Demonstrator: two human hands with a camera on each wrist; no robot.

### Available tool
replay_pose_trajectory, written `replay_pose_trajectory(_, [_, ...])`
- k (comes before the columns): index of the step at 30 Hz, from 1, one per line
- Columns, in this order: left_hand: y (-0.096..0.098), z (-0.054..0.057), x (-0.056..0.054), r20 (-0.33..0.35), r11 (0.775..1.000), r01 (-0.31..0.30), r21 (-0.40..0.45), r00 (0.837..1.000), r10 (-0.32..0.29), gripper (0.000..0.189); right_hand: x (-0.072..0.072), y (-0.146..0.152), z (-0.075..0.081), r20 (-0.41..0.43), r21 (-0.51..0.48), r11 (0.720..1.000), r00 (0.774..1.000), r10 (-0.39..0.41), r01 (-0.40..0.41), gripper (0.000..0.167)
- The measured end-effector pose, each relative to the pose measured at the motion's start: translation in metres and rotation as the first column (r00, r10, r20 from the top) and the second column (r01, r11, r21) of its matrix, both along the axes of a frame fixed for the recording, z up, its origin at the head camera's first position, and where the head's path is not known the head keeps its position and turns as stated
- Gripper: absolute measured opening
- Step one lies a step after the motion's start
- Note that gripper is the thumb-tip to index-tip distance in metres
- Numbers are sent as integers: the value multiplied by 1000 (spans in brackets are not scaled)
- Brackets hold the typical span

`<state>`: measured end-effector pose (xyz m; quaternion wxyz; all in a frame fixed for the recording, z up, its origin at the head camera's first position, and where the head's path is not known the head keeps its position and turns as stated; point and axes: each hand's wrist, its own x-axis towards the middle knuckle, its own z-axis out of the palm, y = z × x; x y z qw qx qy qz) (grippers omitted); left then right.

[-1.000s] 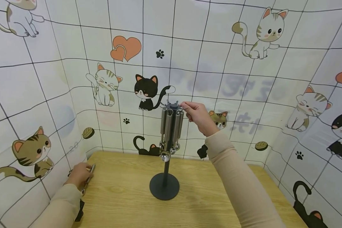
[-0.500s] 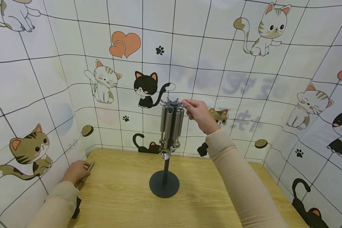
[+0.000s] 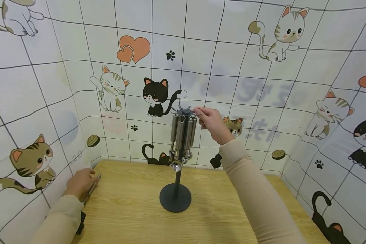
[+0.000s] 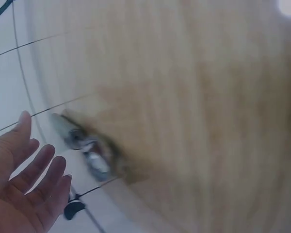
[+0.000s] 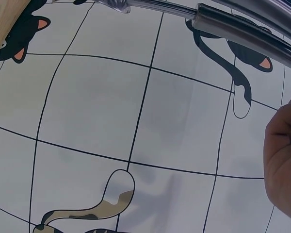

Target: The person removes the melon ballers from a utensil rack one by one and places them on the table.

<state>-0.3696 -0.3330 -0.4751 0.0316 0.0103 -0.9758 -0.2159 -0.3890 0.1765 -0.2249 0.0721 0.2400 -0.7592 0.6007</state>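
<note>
A dark grey utensil rack [image 3: 175, 198] with a round base stands on the wooden table. Around its pole hang several metal utensils [image 3: 180, 134] with tubular handles and shiny rounded lower ends. My right hand [image 3: 211, 122] pinches the rim of the rack's top with thumb and forefinger; whether it holds a hook or a handle end is hidden. In the right wrist view, a metal handle [image 5: 247, 36] crosses above the hand. At the table's left edge lies another metal utensil [image 3: 92, 190], blurred in the left wrist view. Beside it my left hand [image 4: 26, 179] has its fingers extended, apart from it.
White sheeting [image 3: 231, 64] printed with grid lines, cats and hearts encloses the table [image 3: 134, 210] at the back and both sides. The left sheet comes close to the left hand and the loose utensil.
My left hand shifts slightly left and its fingers come off the loose utensil, which stays at the table's left edge. The right hand keeps its pinch at the rack's top.
</note>
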Motion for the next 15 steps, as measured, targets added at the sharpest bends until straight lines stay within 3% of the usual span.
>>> replay_pose_trajectory(3, [7, 9, -2, -35, 1000, 17, 5, 999, -17, 58, -1, 0, -1, 7, 1, 1000, 1000, -8, 8, 44])
replay_pose_trajectory(8, [29, 28, -12, -117, 995, 98, 12, 988, -96, 57, -4, 0, -2, 18, -19, 1000, 1000, -10, 11, 43])
replay_pose_trajectory(12, [60, 53, -16, -187, 986, 153, 64, 973, -139, 52, -5, 0, -3, 15, -39, 999, 1000, -4, 4, 40])
replay_pose_trajectory(15, [87, 74, -16, -252, 968, 216, 125, 951, -180, 46, -5, -1, -4, 14, -57, 998, 1000, 10, -9, 40])
